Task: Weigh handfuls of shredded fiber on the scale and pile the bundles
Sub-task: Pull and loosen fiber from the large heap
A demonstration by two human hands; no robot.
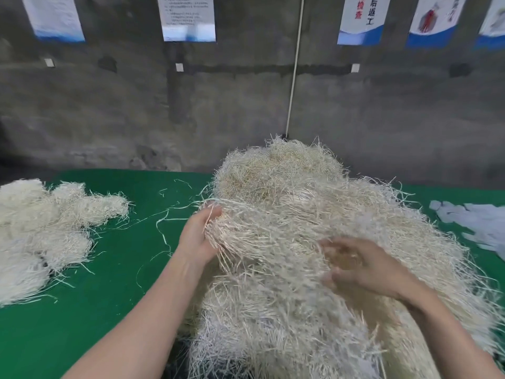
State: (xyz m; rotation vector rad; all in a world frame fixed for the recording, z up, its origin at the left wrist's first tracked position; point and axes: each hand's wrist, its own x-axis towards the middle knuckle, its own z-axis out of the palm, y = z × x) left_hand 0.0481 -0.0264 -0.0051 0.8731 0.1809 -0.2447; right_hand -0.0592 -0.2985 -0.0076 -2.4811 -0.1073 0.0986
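While gathering from the big heap of fiber (287, 214) at the middle and right of the green table (131, 269), working with both hands. Left hand (198, 236) pressed against the heap's left flank, fingers nearly straight, strands lying over them, clenching nothing. Right hand (360, 266) on top, fingers bent down into the strands; too blurred to tell whether clenched on a tuft. Finished bundles (41, 228) piled at far left, well apart. No scale in view. Likely troubles: tangled strands dragging out far more than a handful, spoiling the weight; loose threads (164, 231) trailing off; heap sliding toward the body under a hard pull.
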